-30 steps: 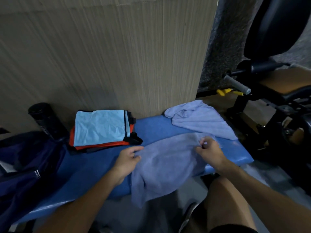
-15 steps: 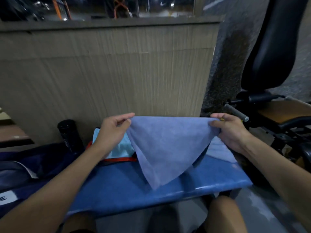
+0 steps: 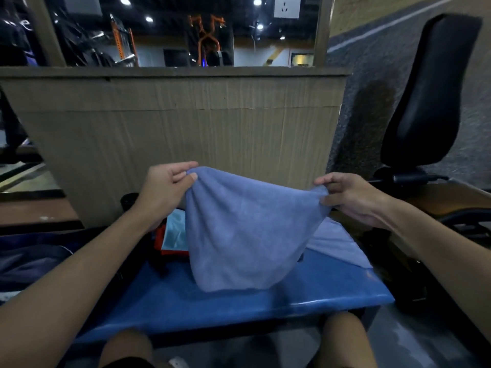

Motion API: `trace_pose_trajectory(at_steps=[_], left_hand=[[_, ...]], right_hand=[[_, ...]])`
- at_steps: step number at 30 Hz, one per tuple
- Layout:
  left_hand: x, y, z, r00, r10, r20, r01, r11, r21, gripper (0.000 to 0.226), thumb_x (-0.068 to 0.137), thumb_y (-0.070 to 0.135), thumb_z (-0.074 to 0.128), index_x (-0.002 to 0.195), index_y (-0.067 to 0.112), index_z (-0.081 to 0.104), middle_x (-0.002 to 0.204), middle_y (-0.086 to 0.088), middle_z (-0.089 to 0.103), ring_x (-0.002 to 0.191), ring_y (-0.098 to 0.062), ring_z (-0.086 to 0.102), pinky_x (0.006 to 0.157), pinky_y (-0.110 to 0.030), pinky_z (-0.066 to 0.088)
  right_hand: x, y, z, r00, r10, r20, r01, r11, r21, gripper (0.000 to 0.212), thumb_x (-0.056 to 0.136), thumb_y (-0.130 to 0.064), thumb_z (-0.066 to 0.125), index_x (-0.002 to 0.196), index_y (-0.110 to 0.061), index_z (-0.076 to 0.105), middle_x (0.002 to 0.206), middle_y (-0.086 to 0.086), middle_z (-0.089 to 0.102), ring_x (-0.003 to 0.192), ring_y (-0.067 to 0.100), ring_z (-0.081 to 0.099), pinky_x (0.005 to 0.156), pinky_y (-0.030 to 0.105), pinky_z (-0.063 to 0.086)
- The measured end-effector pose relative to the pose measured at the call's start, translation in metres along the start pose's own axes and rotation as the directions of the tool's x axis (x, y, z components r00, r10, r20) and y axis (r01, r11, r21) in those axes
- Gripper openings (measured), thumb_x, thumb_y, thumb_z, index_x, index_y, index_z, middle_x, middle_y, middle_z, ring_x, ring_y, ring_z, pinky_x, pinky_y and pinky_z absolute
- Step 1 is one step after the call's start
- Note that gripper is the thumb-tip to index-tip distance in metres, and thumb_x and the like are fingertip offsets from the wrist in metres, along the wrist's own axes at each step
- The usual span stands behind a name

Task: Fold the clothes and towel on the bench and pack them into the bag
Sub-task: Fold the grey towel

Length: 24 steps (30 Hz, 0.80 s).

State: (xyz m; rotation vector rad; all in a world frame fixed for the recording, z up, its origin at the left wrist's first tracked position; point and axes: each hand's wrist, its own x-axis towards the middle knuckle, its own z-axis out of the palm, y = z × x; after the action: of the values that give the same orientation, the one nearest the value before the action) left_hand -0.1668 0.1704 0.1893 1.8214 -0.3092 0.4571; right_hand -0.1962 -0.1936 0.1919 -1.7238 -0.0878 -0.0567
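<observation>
- Blue towel: held in the air above the blue bench. Top edge runs left to right and sags in the middle. The lower end hangs toward the pad; contact cannot be told.
- Left hand: thumb and fingers pinch the towel's left top corner.
- Right hand: pinches the right top corner, slightly lower. Both hands are equally placed on the towel.
- Judgement: the next fold depends on that top edge. Either bring the corners together or lay the towel flat.
- Room: bare pad lies under the towel and toward the near edge. A paler cloth lies far right, and a folded stack lies far left, partly behind the towel.
- Dark bag: left of the bench, on the left hand's side.
</observation>
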Motion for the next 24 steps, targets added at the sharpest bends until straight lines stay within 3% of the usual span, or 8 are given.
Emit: trace_pose_trajectory(at_steps=[5,11,13,18,20,24], left_hand=[[0.005,0.004,-0.024,1.000,0.004,0.007,-0.004,0.999,0.038,0.026,0.094,0.005,0.065,0.119,0.011,0.069,0.081,0.021,0.074,0.081,0.006,0.068,0.072,-0.009,0.050],[0.007,0.010,-0.040,1.000,0.026,-0.002,-0.026,0.996,0.091,0.025,0.091,0.005,0.068,0.116,0.009,0.069,0.094,0.005,0.073,0.081,0.005,0.069,0.071,-0.008,0.050],[0.007,0.011,-0.041,0.999,0.033,-0.011,-0.032,0.995,0.098,0.024,0.090,0.005,0.069,0.114,0.009,0.070,0.093,0.004,0.073,0.081,0.005,0.069,0.072,-0.008,0.051],[0.009,0.011,-0.042,0.999,0.036,-0.008,-0.034,0.989,0.142,0.022,0.088,0.007,0.073,0.110,0.004,0.072,0.088,0.001,0.075,0.076,0.001,0.069,0.075,-0.015,0.055],[0.010,0.012,-0.042,1.000,0.031,-0.003,-0.031,0.986,0.166,0.021,0.087,0.008,0.075,0.107,0.005,0.073,0.087,-0.002,0.076,0.077,-0.002,0.070,0.078,-0.020,0.056],[0.013,0.013,-0.043,0.999,0.033,-0.007,-0.031,0.979,0.201,0.020,0.085,0.010,0.076,0.106,0.007,0.074,0.086,-0.001,0.076,0.073,0.001,0.069,0.070,-0.014,0.054]], right_hand=[[0.002,-0.009,0.015,0.984,-0.116,-0.138,0.078,0.964,-0.254,0.013,0.088,0.009,0.062,0.092,-0.003,0.063,0.082,0.015,0.059,0.075,0.022,0.054,0.066,0.031,0.047],[0.006,-0.016,0.013,0.974,-0.173,-0.146,0.085,0.877,-0.473,0.008,0.092,-0.010,0.065,0.085,-0.009,0.062,0.072,0.012,0.058,0.064,0.014,0.050,0.057,0.025,0.045],[0.007,-0.017,0.013,0.975,-0.160,-0.152,0.089,0.915,-0.393,0.008,0.092,-0.011,0.065,0.085,-0.011,0.062,0.075,0.012,0.060,0.069,0.015,0.054,0.061,0.027,0.048],[0.013,-0.022,0.012,0.960,-0.096,-0.261,0.103,0.995,0.013,0.010,0.091,0.002,0.061,0.094,-0.008,0.061,0.088,0.013,0.058,0.088,0.024,0.054,0.075,0.036,0.047],[0.016,-0.025,0.013,0.962,-0.085,-0.258,0.101,0.994,0.048,0.015,0.093,0.004,0.057,0.105,-0.003,0.063,0.091,0.010,0.059,0.093,0.023,0.054,0.083,0.038,0.045],[0.016,-0.030,0.014,0.980,-0.073,-0.185,0.090,0.992,0.083,0.039,0.088,0.005,0.062,0.126,0.004,0.054,0.102,0.010,0.063,0.099,0.019,0.059,0.092,0.035,0.047]])
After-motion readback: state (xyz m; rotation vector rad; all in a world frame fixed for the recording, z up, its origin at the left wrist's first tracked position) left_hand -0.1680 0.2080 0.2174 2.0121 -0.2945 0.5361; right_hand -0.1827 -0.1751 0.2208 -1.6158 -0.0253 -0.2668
